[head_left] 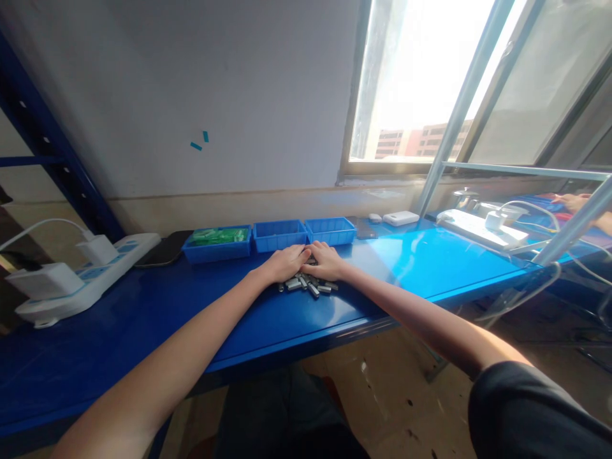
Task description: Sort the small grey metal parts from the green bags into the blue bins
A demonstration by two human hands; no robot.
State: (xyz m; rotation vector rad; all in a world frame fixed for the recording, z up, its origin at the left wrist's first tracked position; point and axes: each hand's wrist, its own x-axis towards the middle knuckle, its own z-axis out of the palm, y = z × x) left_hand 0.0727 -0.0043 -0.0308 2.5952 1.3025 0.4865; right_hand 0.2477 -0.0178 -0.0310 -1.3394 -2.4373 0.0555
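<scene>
A pile of small silvery metal pieces point(313, 287), bar-like and short, lies on the blue table point(282, 325). My left hand point(285, 262) rests on the left and upper part of the pile, its fingers stretched forward. From the right, my right hand point(327, 261) lies over the same pile with thumb and fingers apart. The two hands meet at the fingertips and cup the far side of the heap. Several pieces show below and between them; those under the palms are hidden. Neither hand visibly grips a single piece.
Behind the hands stand three blue bins: one with green packets point(217, 236), a middle bin point(280, 242) and a right bin point(331, 237). A power strip point(95, 274) with plugs and a dark flat object point(165, 248) lie left. A metal post point(459, 108) and another person's hand point(571, 201) are right.
</scene>
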